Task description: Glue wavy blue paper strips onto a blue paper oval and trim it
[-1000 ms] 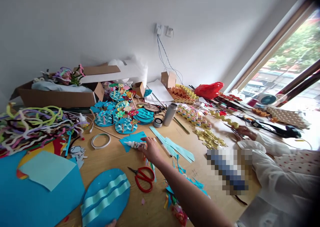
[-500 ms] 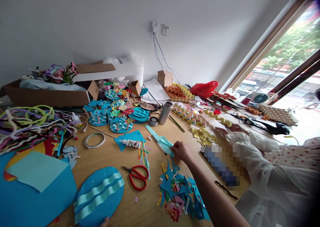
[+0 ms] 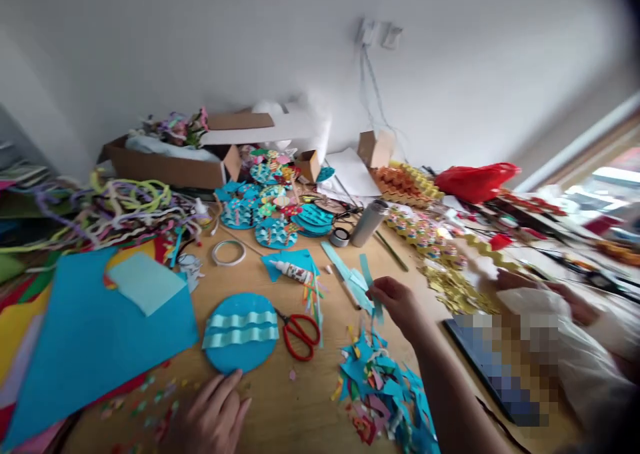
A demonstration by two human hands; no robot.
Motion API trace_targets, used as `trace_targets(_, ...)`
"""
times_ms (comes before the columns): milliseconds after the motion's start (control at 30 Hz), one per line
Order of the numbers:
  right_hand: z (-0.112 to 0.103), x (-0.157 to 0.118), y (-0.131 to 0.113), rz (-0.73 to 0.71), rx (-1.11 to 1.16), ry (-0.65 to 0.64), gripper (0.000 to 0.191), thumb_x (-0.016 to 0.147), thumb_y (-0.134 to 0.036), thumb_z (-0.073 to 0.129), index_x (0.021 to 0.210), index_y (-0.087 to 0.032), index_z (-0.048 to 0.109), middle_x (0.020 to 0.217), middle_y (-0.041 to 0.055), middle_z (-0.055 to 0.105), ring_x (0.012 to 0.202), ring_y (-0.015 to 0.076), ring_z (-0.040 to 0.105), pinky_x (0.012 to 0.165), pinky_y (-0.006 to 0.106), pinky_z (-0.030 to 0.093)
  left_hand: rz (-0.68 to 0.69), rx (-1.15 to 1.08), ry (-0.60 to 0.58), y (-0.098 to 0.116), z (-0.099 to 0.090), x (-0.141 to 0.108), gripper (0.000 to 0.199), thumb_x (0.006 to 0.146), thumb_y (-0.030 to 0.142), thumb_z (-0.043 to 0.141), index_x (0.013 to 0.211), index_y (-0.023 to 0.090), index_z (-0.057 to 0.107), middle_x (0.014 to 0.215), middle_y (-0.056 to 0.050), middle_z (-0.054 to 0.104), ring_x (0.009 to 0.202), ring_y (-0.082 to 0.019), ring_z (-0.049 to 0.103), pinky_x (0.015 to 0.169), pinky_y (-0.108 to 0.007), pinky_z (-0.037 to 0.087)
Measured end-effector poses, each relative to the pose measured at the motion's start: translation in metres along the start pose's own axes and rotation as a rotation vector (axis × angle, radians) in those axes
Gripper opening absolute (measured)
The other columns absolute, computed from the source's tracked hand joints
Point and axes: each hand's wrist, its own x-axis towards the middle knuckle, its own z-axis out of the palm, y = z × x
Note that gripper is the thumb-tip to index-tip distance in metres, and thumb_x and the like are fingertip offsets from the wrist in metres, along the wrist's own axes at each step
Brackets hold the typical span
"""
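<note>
Right hand (image 3: 400,304): thumb and fingers closed in a pinch on a pale strip (image 3: 365,269); the forearm comes in from the lower right.
Strip: raised at a slant in the right hand, over the right end of the loose strips (image 3: 334,257).
Left hand (image 3: 215,411): fingers spread and gripping nothing; fingertips at the near edge of the disc.
Disc (image 3: 241,359): blue, flat on the table (image 3: 265,407), left of the scissors; two wavy bands (image 3: 243,319) cross it.
Scissors (image 3: 301,337): red-handled; blade tips just beside the disc.
Glue (image 3: 296,273): bottle on its side, partly upon a blue offcut (image 3: 273,268), beyond the scissors.
Scraps (image 3: 395,387): mostly blue, heaped near the right forearm.
Left side: a pale sheet (image 3: 147,284) on a larger blue sheet (image 3: 115,334).
</note>
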Motion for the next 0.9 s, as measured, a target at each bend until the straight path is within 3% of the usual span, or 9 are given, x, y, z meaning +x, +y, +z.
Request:
trace_targets(67,0.017,-0.011,-0.025,-0.012,0.111,-0.120,0.039,0.065,-0.057,0.068,0.072,-0.020,0.057,0.062,0.0017,0.065,0.060,0.0185,0.062,0.059,0.032,0.049,-0.117,-0.028,0.015,0.003,-0.008,0.004,0.037,0.094,0.014,0.035,0.077,0.020,0.066,0.088,-0.003,0.074,0.080,-0.015,0.069,0.074,-0.025,0.052)
trace_targets(133,0.039,-0.023,-0.048,0.019,0.282,-0.327,0.036,0.066,-0.051,0.073,0.077,-0.020,0.058,0.065,-0.0004,0.065,0.058,0.0171,0.062,0.058,0.032,0.050,-0.216,-0.092,0.013,0.004,-0.014,0.006,0.027,0.093,0.017,0.042,0.078,0.019,0.065,0.092,-0.004,0.074,0.085,-0.016,0.067,0.078,-0.027,0.052)
trace_targets(267,0.090,-0.046,-0.082,-0.028,0.249,-0.752,0.028,0.078,-0.047,0.064,0.080,-0.019,0.057,0.056,-0.0040,0.059,0.048,0.0126,0.058,0.048,0.024,0.044,-0.528,-0.326,-0.019,-0.009,-0.028,0.012,0.014,0.089,0.028,0.053,0.080,0.021,0.062,0.092,-0.005,0.071,0.086,-0.018,0.065,0.076,-0.029,0.053)
trace_targets(333,0.112,-0.052,-0.092,-0.029,0.196,-0.862,0.028,0.081,-0.046,0.060,0.078,-0.019,0.057,0.054,-0.0053,0.056,0.043,0.0097,0.052,0.042,0.021,0.037,-0.748,-0.502,-0.027,-0.021,-0.034,0.019,0.017,0.086,0.036,0.057,0.090,0.020,0.062,0.091,-0.006,0.070,0.080,-0.018,0.065,0.071,-0.029,0.054)
trace_targets(433,0.133,-0.055,-0.100,-0.036,0.135,-0.894,0.025,0.081,-0.043,0.058,0.076,-0.018,0.057,0.056,-0.0058,0.054,0.041,0.0072,0.049,0.040,0.019,0.031,-1.021,-0.878,-0.044,-0.041,-0.037,0.029,0.031,0.084,0.042,0.059,0.104,0.018,0.060,0.095,-0.007,0.069,0.079,-0.017,0.065,0.068,-0.028,0.054)
trace_targets(533,0.146,-0.056,-0.101,-0.043,0.112,-0.901,0.023,0.082,-0.041,0.056,0.077,-0.018,0.057,0.059,-0.0055,0.055,0.040,0.0064,0.047,0.040,0.018,0.030,-1.131,-1.095,0.014,-0.054,-0.035,0.034,0.036,0.079,0.041,0.064,0.105,0.016,0.060,0.094,-0.007,0.069,0.086,-0.019,0.065,0.072,-0.028,0.052)
trace_targets(700,0.160,-0.058,-0.095,-0.068,0.088,-0.908,0.023,0.083,-0.040,0.056,0.078,-0.019,0.060,0.059,-0.0042,0.057,0.041,0.0070,0.043,0.040,0.020,0.029,-1.160,-1.100,0.046,-0.058,-0.031,0.032,0.025,0.075,0.034,0.066,0.092,0.015,0.063,0.078,-0.003,0.067,0.075,-0.016,0.063,0.069,-0.027,0.050)
trace_targets(800,0.167,-0.059,-0.089,-0.127,0.101,-0.882,0.025,0.082,-0.042,0.059,0.073,-0.018,0.061,0.059,-0.0024,0.057,0.052,0.0101,0.048,0.048,0.022,0.035,-1.158,-1.037,0.059,-0.058,-0.030,0.028,0.022,0.076,0.032,0.064,0.090,0.015,0.064,0.078,-0.003,0.067,0.074,-0.016,0.062,0.068,-0.027,0.049)
trace_targets(900,0.171,-0.060,-0.086,-0.099,0.132,-0.895,0.027,0.078,-0.043,0.064,0.072,-0.017,0.061,0.059,-0.0026,0.055,0.056,0.0108,0.049,0.052,0.022,0.036,-1.167,-1.012,0.045,-0.061,-0.027,0.022,0.022,0.076,0.033,0.063,0.090,0.015,0.065,0.081,-0.005,0.069,0.077,-0.018,0.063,0.071,-0.028,0.049)
